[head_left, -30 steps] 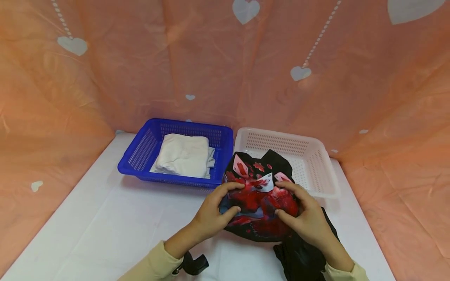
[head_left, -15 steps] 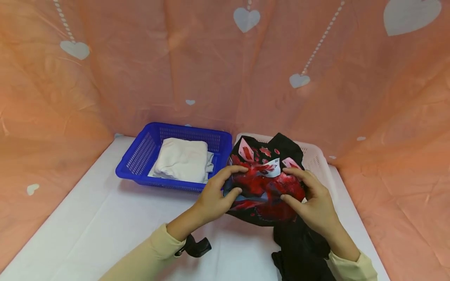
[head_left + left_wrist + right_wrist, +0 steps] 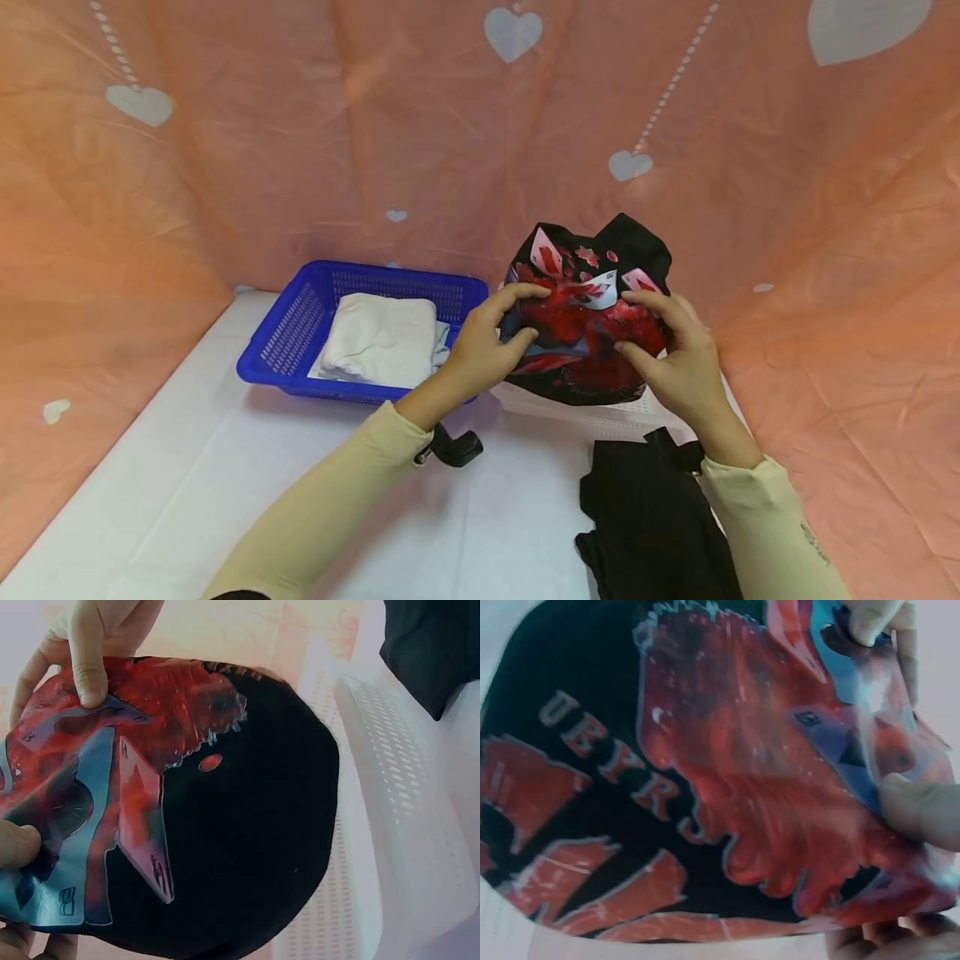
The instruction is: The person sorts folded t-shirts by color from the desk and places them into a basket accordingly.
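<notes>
A black folded T-shirt with a glossy red, pink and blue print (image 3: 577,333) is held up in both hands, its printed face toward me. My left hand (image 3: 487,342) grips its left side, thumb on the print and other fingers partly hidden behind. On the opposite side my right hand (image 3: 686,358) pinches it the same way. Below the shirt is a white perforated basket (image 3: 405,772), mostly covered by it in the head view. Pale lettering crosses the print (image 3: 619,761) in the right wrist view.
Left of the shirt stands a blue basket (image 3: 288,333) with a folded white cloth (image 3: 386,337) inside. Another black garment (image 3: 652,517) lies on the white table (image 3: 187,483) near the right forearm. A pink curtain with hearts (image 3: 442,125) closes off the back.
Both hands have lifted the folded shirt up and away from me, from the near side of the white basket to above it. More of the black garment on the table now shows.
</notes>
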Tool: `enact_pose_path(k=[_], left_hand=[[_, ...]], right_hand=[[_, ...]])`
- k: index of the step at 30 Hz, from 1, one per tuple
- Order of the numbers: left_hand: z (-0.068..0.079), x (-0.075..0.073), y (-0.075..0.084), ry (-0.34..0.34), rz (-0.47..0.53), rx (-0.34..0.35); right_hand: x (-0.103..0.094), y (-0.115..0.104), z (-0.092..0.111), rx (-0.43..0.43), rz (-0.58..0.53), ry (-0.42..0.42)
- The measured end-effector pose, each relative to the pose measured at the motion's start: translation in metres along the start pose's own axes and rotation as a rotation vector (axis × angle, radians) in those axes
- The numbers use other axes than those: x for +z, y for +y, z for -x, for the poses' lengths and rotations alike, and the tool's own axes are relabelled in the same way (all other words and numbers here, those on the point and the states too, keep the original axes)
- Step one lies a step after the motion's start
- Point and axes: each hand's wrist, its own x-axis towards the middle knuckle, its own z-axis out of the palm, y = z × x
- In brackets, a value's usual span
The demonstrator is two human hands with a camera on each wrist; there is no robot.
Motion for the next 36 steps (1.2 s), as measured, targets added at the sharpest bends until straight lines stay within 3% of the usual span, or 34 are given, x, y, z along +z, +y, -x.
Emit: enact_pose_path(k=[5, 9, 13, 21, 36], left_hand=[[-0.008, 0.019, -0.021, -0.006, 0.059, -0.095], [-0.007, 0.04, -0.042, -0.048, 0.068, -0.204], [-0.003, 0.055, -0.06, -0.079, 0.033, -0.281], [0.001, 0.07, -0.081, -0.107, -0.002, -0.413], [-0.006, 0.08, -0.099, -0.282, -0.137, -0.495]], right_hand=[[0.003, 0.027, 0.001, 0.001, 0.103, 0.021], [0.005, 0.052, 0.013, 0.058, 0.203, 0.006], [0.008, 0.072, 0.023, 0.127, 0.199, -0.043], [0.015, 0.104, 0.03, 0.26, 0.176, -0.176], [0.023, 0.14, 0.041, 0.393, 0.164, -0.244]])
